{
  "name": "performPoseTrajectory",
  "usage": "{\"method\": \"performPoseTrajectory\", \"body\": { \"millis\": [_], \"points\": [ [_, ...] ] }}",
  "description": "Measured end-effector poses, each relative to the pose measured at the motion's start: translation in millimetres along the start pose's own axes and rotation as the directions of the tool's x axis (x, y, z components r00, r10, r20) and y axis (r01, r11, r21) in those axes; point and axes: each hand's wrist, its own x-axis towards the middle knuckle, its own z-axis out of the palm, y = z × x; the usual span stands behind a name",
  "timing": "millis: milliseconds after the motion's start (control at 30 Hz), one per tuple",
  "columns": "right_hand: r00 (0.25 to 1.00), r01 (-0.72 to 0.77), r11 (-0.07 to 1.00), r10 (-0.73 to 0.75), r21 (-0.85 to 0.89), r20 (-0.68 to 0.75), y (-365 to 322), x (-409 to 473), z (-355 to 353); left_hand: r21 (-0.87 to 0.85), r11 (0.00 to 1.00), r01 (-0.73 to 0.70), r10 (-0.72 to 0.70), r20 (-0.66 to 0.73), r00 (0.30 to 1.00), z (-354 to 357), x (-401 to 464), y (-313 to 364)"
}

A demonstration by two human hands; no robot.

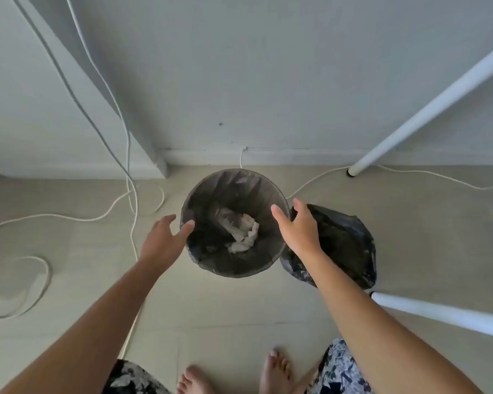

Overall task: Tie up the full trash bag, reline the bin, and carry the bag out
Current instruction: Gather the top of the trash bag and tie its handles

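Head view shows both hands reaching down with fingers spread and nothing held in either. The left hand (165, 237) hovers at the near-left edge of the bin (279, 240), its thumb tip right at the rim; whether it touches cannot be told. The right hand (299, 226) is over the bin's right edge, fingers apart, its thumb pointing in over the opening and its other fingers reaching out past the rim toward the spare bag.

Between the two hands the round bin stands upright on the floor (239, 308), lined with a dark trash bag (211, 200) whose top is folded over the rim and not tied. Inside it, lower than the hands, lie crumpled white paper (246, 234) and a bit of clear plastic (224, 218).

Just beyond the right hand, a second black bag (350, 245) sits crumpled on the floor, touching the bin's right side.

Further right of that hand, two white table legs (439, 98) stand on the floor, one near the wall and one close to the black bag. Left of the left hand, white cables (131, 194) trail down the wall (268, 66) and loop over the floor. Below the forearms, the person's bare feet (276, 371) and patterned clothing (339, 368) show.
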Motion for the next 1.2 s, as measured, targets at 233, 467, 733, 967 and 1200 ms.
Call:
{"method": "performPoseTrajectory", "body": {
  "millis": [233,467,733,967,1200],
  "points": [
    [1.0,0.025,0.999,-0.025,0.033,-0.002,43.9,67.0,41.2,-0.257,0.965,-0.053,0.061,0.022,0.998,53.4,63.3,-45.2],
    [0.998,-0.067,0.938,0.057,0.34,0.038,67.7,95.4,53.1,-0.762,0.648,-0.016,0.239,0.183,0.954,83.3,118.8,-73.6],
    [0.938,-0.328,0.76,0.191,0.56,0.291,78.5,108.8,47.3,-0.836,0.539,0.099,0.191,0.236,0.953,88.8,128.7,-71.7],
    [0.95,-0.256,0.876,0.149,0.408,0.276,93.5,104.6,65.4,-0.675,0.737,0.015,0.166,0.203,0.965,90.6,128.4,-76.7],
    [0.944,-0.262,0.951,0.217,0.164,0.248,82.8,105.1,49.7,-0.602,0.797,0.056,0.008,0.103,0.995,86.4,135.6,-81.4]
  ]
}}
